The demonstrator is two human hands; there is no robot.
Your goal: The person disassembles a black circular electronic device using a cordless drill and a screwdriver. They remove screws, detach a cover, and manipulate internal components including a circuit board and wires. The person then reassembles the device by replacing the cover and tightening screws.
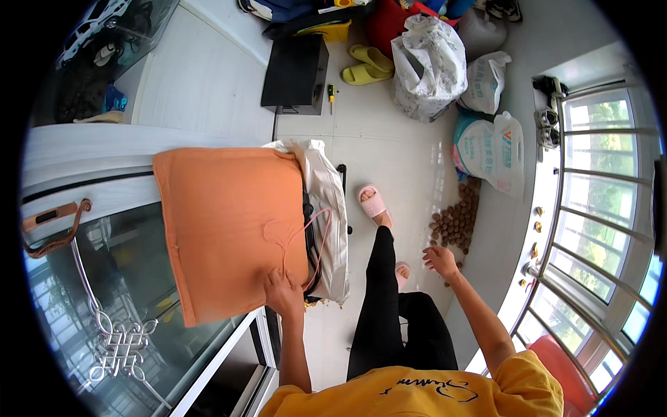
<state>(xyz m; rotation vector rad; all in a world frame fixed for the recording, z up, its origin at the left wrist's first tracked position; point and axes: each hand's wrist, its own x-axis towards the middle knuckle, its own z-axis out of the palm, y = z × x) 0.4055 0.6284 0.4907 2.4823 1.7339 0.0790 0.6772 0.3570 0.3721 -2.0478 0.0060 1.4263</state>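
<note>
A big orange cushion rests on top of a cream cloth cover or bag with dark edges showing beneath. A thin pink cord loops across the cushion's right side and hangs over its edge. At the cushion's lower right, my left hand is closed with the cord running into its fingers. My right hand hangs in the air to the right, its loosely bent fingers apart and holding nothing. Below it on the floor lies a pile of round brown walnut-like things.
A glass door with a bronze handle stands at left. Farther off are a black box, a screwdriver, green slippers, and white bags. A barred window lines the right.
</note>
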